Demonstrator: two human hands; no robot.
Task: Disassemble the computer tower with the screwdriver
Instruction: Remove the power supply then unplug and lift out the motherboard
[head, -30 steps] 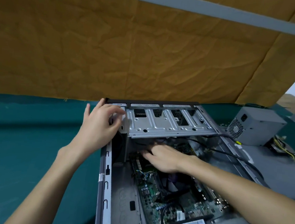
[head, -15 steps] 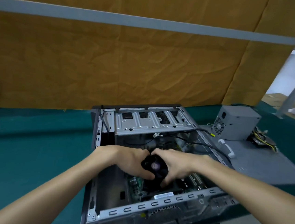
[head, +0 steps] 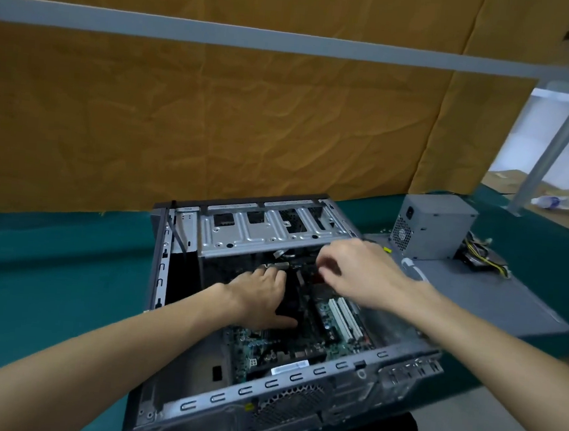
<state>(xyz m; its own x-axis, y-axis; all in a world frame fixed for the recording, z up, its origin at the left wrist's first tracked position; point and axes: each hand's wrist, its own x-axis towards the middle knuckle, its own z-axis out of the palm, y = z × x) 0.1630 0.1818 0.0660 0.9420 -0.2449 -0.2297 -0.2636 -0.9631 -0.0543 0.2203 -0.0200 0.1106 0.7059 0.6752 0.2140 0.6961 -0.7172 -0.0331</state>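
Both hands were inside the open computer tower (head: pixel 170 408), which lay on its side on the green table (head: pixel 45 297). Left hand (head: pixel 262 296) rested flat, fingers fairly straight, on a black part over the motherboard (head: pixel 302 351). Right hand (head: pixel 357 273) hovered just right of it, fingers curled near something red; grip unclear, blurred. Drive cage (head: pixel 267 234) sat just beyond both hands. Grey side panel (head: pixel 495 302) lay right of the right hand, with the power supply (head: pixel 430 228) on its far end. Brown paper (head: pixel 215 123) hung behind.
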